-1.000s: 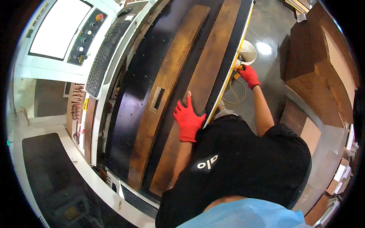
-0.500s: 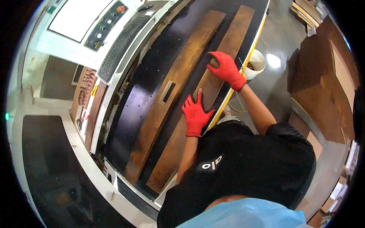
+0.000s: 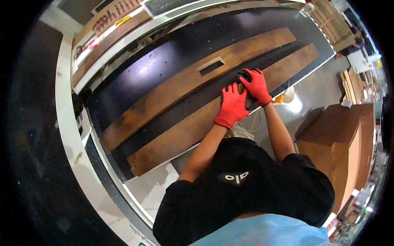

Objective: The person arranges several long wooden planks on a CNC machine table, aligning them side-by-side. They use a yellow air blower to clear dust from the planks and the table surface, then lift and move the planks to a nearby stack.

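Two long brown wooden boards lie side by side on a dark table: the near board (image 3: 180, 135) and the far board (image 3: 164, 94), which has a rectangular cutout. My left hand (image 3: 233, 107), in a red glove with dark fingertips, rests on the near board with its fingers stretched forward. Close beside it, almost touching, is my right hand (image 3: 257, 87) in a matching glove. Its fingers curl inward over the far edge of the near board, and whatever is under them is hidden.
The dark table (image 3: 139, 69) has a light near edge. A keyboard (image 3: 166, 5) and a tool rack (image 3: 117, 16) stand beyond it. To the right are a large brown box-like stack (image 3: 324, 139), a white bucket (image 3: 288, 95) and a loose hose (image 3: 256, 122).
My view has swung, so the boards now run more sideways. My hands have come together on the near board; before, they were apart, with the right one farther along it.
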{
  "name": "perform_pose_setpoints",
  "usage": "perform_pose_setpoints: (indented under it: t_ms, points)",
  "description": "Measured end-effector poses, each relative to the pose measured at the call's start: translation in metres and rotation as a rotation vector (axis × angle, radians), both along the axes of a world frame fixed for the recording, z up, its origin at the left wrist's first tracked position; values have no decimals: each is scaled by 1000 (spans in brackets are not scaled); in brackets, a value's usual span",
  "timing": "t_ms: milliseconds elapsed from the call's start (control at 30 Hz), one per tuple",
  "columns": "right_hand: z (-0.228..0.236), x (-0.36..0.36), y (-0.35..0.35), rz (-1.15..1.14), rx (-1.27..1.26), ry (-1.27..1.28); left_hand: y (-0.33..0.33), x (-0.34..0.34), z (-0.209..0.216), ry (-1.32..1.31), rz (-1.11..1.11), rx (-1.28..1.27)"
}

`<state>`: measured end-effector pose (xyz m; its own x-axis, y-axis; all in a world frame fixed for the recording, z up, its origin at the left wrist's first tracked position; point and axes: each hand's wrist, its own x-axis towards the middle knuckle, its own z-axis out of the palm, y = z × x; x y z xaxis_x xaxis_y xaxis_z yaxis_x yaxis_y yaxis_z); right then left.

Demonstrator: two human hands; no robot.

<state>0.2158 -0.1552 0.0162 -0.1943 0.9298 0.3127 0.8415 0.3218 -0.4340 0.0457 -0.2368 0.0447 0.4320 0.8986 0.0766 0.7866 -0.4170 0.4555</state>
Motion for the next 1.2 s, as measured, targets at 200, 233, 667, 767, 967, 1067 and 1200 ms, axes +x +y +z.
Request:
perform_pose_setpoints:
  t_ms: [200, 233, 667, 767, 967, 1067, 1200]
  points:
    - [5, -5, 0, 27, -22, 5, -2, 0, -7, -19, 42, 24]
    - [5, -3, 1, 63, -37, 18, -3, 1, -7, -38, 51, 26]
    - [30, -49, 138, 828, 110, -714, 101, -136, 0, 520, 121, -33]
    - [20, -44, 156, 892, 56, -808, 104, -135, -11, 521, 150, -62]
    - [9, -22, 172, 962, 20, -565, 101, -116, -10, 554, 209, -12]
    - [11, -21, 175, 980, 7, -550, 101, -109, -8, 536, 263, -69]
    - [8, -18, 177, 988, -2, -516, 103, -108, -10, 464, 287, -43]
